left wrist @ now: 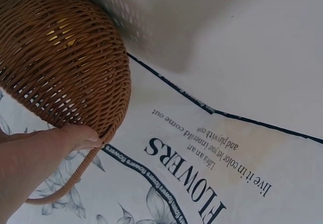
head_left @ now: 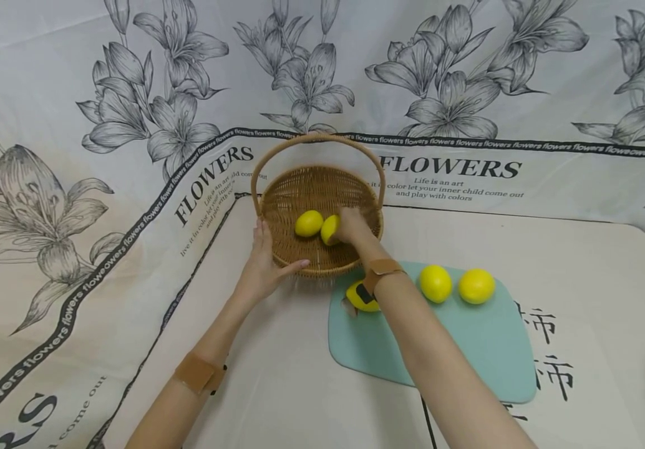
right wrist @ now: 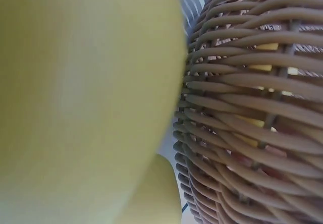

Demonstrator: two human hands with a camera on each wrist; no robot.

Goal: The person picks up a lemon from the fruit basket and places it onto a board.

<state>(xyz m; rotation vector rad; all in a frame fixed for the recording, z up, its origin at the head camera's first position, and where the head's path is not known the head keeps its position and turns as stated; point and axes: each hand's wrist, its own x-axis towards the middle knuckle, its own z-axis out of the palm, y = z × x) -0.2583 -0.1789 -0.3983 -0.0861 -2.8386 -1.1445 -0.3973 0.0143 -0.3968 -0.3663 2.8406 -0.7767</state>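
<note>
Beside a flat blue-green board (head_left: 468,349) is a round brown wicker basket (head_left: 300,187). The left hand (head_left: 261,265), fingers almost straight, touches its left side; the right hand (head_left: 352,227), inside, holds with bent fingers a yellow oval lemon (head_left: 329,231) beside a second lemon (head_left: 308,223). Three other lemons (head_left: 476,286) lie on the board.

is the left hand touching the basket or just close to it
Touching. The left wrist view shows the left hand against the outside of the basket, beside the foot of its handle, skin meeting wicker.
</note>
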